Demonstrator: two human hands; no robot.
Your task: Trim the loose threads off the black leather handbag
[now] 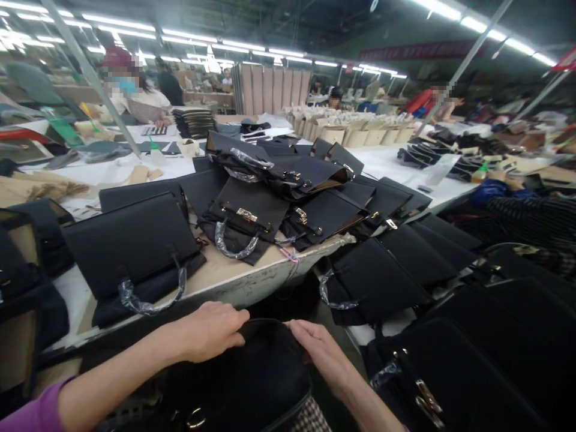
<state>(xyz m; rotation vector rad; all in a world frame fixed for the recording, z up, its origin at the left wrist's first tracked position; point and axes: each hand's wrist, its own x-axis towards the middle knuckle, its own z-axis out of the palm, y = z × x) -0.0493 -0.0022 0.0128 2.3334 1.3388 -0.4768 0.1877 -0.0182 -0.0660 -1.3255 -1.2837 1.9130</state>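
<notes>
A black handbag (252,375) with a gold ring near its lower left lies in front of me, low in the view. My left hand (213,330) is closed on its far left edge, the fingers curled over. On the upper right edge, my right hand (312,339) pinches the rim with the fingers pressed together. The bag's underside is out of sight. Just beyond my hands, a black handbag (130,246) with a plastic-wrapped handle (153,300) rests on the table edge. Another black handbag (252,210) with a gold clasp sits farther back in a pile.
White tables (270,279) run ahead, heaped with black bags. More black bags (378,276) are stacked at my right. Farther off stand rows of cream bags (355,129) and a stack of dark panels (193,123). A co-worker in a cap (139,99) is behind the left pole (96,84).
</notes>
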